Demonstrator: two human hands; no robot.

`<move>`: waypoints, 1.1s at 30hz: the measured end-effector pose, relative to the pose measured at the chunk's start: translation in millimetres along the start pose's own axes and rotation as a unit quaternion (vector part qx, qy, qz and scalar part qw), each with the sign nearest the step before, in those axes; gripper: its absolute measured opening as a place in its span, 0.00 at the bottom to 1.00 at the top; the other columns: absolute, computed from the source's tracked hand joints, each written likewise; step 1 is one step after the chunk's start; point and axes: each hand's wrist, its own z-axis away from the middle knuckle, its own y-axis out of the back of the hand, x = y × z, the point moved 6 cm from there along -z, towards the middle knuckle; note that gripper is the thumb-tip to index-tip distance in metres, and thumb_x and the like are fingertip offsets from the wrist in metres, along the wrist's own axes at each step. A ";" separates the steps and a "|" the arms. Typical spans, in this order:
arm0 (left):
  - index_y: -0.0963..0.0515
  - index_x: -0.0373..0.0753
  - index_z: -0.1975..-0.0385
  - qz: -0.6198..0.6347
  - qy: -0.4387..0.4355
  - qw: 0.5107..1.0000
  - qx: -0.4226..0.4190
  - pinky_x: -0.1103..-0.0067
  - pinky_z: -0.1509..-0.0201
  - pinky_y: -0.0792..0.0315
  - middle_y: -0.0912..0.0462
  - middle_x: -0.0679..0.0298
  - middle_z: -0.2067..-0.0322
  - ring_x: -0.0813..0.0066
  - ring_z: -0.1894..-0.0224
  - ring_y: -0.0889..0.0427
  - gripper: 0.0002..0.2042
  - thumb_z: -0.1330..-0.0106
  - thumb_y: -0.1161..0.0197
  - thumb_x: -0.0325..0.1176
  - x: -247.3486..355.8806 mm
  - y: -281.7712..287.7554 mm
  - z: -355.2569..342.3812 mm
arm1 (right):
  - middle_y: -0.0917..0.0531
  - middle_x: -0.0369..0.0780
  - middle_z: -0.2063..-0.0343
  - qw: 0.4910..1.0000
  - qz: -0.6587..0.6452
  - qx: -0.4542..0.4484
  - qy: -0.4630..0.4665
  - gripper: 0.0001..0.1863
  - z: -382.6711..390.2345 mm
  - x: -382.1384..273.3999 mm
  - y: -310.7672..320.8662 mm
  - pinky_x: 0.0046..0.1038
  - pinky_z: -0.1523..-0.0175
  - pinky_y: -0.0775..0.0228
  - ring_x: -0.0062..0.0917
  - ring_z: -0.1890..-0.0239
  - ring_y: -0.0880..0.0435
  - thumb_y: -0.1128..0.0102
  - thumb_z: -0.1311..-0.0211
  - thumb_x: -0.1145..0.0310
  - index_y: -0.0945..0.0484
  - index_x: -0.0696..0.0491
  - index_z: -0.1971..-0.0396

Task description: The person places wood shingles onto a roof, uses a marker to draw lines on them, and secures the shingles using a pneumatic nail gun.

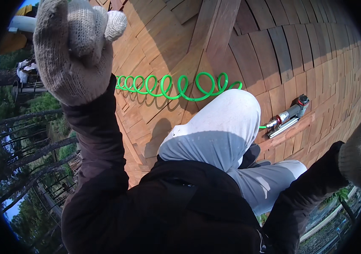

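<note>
My left hand [77, 51], in a grey knitted glove, is raised at the upper left with its fingers curled in. What it may hold is hidden. At the right rim, my right hand [358, 158] wears the same kind of glove; its fingers are lost in the dark edge. A pneumatic stapler [288, 116], grey with a red and black end, lies on the wooden shingles to the right of my bent knee, nearer my right hand, and touches neither hand. A coiled green air hose [182, 86] stretches across the shingles beyond my knee; a green end meets the stapler.
Wooden shingles [299, 55] cover the sloping roof under me. A wooden board [214, 29] runs across them at the top, and a reddish batten [290, 135] lies beside the stapler. Trees [41, 148] and a distant white shape [23, 72] are off the left edge.
</note>
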 end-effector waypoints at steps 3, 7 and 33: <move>0.23 0.29 0.39 -0.095 0.184 0.976 -0.067 0.80 0.65 0.27 0.27 0.69 0.77 0.84 0.77 0.30 0.22 0.19 0.46 0.42 -54.3 -13.9 19.1 | 0.15 0.48 0.44 0.995 0.000 -0.038 -0.089 0.23 11.3 24.5 -35.5 0.37 0.33 0.24 0.34 0.43 0.14 0.39 0.25 0.67 0.25 0.58 0.34; 0.22 0.29 0.39 -0.042 0.256 0.956 -0.135 0.78 0.40 0.23 0.17 0.54 0.43 0.74 0.44 0.17 0.20 0.23 0.38 0.38 -107.9 -45.5 73.7 | 0.14 0.45 0.45 0.934 -0.140 -0.214 -0.249 0.24 68.9 33.1 -128.9 0.35 0.37 0.22 0.30 0.45 0.13 0.33 0.30 0.70 0.22 0.57 0.36; 0.45 0.29 0.24 -0.482 0.178 0.846 -0.144 0.70 0.27 0.36 0.32 0.44 0.30 0.53 0.31 0.28 0.50 0.39 0.25 0.48 -218.6 -59.2 51.7 | 0.16 0.36 0.66 0.873 0.008 -0.215 -0.438 0.15 156.4 247.4 -48.8 0.27 0.54 0.23 0.19 0.63 0.16 0.45 0.29 0.68 0.21 0.54 0.47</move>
